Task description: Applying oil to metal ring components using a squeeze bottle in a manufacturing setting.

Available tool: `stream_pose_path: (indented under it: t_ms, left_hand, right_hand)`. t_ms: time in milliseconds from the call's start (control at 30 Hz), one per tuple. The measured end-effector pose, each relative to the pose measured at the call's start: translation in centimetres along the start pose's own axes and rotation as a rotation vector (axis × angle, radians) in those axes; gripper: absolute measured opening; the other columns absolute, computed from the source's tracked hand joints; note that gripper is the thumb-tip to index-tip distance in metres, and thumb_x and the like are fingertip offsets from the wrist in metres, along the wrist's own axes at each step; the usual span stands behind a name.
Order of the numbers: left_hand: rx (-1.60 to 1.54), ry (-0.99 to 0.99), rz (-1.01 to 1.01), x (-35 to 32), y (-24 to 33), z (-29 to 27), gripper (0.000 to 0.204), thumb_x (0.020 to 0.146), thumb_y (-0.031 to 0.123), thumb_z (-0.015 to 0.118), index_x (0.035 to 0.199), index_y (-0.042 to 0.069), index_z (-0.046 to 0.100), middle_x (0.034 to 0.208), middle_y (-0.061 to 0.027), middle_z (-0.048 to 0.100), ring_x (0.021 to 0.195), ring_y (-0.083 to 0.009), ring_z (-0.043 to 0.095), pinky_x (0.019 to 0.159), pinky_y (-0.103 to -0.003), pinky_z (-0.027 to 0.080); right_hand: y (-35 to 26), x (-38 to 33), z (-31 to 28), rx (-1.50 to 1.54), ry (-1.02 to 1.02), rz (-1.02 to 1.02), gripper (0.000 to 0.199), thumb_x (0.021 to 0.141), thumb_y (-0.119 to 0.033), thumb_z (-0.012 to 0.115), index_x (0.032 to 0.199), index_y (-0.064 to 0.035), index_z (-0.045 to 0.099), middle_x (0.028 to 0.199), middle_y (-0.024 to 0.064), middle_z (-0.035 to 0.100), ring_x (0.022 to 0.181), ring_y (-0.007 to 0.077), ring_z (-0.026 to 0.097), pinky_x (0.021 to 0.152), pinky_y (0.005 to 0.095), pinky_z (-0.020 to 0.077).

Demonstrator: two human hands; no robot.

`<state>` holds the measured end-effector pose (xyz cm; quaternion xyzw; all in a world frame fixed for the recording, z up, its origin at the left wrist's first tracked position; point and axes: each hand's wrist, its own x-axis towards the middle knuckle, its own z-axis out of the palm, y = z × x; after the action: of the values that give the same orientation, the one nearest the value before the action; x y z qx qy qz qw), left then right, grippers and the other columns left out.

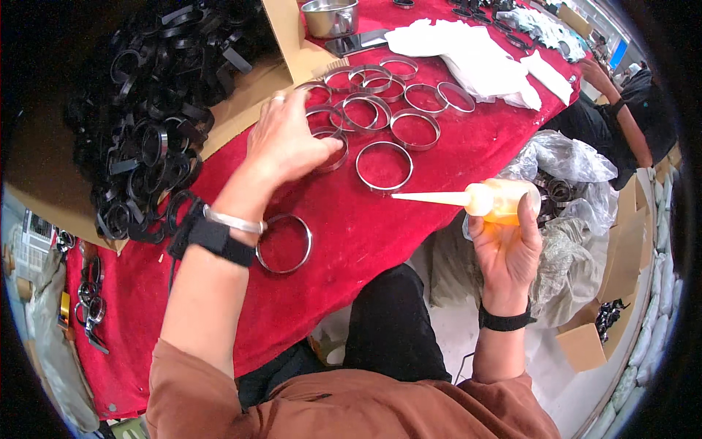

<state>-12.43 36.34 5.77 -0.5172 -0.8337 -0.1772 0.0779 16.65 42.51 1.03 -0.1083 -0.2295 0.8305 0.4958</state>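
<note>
My right hand [506,252] grips a small clear squeeze bottle [504,200] of orange-yellow liquid, tipped on its side. Its long pale nozzle points left toward a metal ring [384,143] at the front of the group. Over the left side of several thin metal rings [415,130], my left hand [287,140] reaches with thumb and fingers apart. The thumb is at another ring [329,167]; whether it touches that ring I cannot tell. One separate ring [285,271] lies on the red cloth beside my left wrist.
At the left, a cardboard box [241,117] holds many black bands. A metal cup [330,20], a dark phone [356,44] and white cloth [475,62] lie at the far side. Plastic bags [570,157] and an open carton [583,344] are at the right, near another person's arm [632,132].
</note>
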Motion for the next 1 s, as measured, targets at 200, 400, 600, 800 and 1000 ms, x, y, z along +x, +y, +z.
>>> stream_pose_path:
  t_ms: [200,400,600,800,1000]
  left_hand:
    - [0.088,-0.375,0.126,4.1,1.3,-1.2,0.075,0.057,0.026,0.074,0.121,-0.005,0.05,0.112,-0.0206,0.06,0.101,-0.0314,0.059,0.089,-0.038,0.046]
    - [-1.145,-0.412,0.047,0.4,-1.2,-5.3,0.064,0.075,0.026,0.068,0.127,-0.002,0.044,0.119,-0.0167,0.054,0.102,-0.024,0.057,0.084,-0.033,0.049]
    - [-1.761,-0.59,-0.058,-7.7,-2.1,-5.7,0.083,0.074,0.031,0.072,0.134,-0.004,0.028,0.129,-0.0197,0.044,0.114,-0.0313,0.05,0.089,-0.044,0.05]
    - [-1.767,-0.561,-0.117,-10.5,-2.8,-6.3,0.079,0.074,0.026,0.072,0.133,-0.005,0.031,0.126,-0.0183,0.047,0.111,-0.0279,0.053,0.082,-0.037,0.054]
    - [-1.686,-0.513,-0.113,-11.7,-3.4,-6.5,0.071,0.074,0.026,0.071,0.13,-0.002,0.039,0.12,-0.0131,0.053,0.099,-0.0203,0.057,0.075,-0.028,0.052]
  right_hand:
    - [0.2,-0.1,0.0,-0.015,0.005,0.016,0.036,0.087,-0.024,0.059,0.114,-0.0028,0.049,0.108,0.0153,0.06,0.1,0.0286,0.06,0.077,0.041,0.0545]
    - [-0.1,-0.4,0.7,0.009,-0.035,-0.046,0.038,0.087,-0.026,0.059,0.116,-0.0029,0.048,0.11,0.0149,0.059,0.102,0.0286,0.059,0.078,0.0414,0.0541]
    - [0.7,-1.2,5.4,-0.205,-0.189,-0.157,0.036,0.081,-0.005,0.061,0.114,-0.0008,0.048,0.106,0.017,0.06,0.095,0.0263,0.062,0.081,0.0409,0.0531]
    - [2.8,-2.3,8.8,-0.513,-0.314,-0.284,0.047,0.067,0.004,0.074,0.108,-0.0012,0.05,0.101,0.0123,0.062,0.095,0.0188,0.061,0.084,0.0328,0.0515]
    - [4.1,-2.8,9.4,-0.701,-0.382,-0.348,0.054,0.063,0.004,0.078,0.107,-0.003,0.048,0.103,0.0118,0.062,0.095,0.0179,0.061,0.084,0.0322,0.0513]
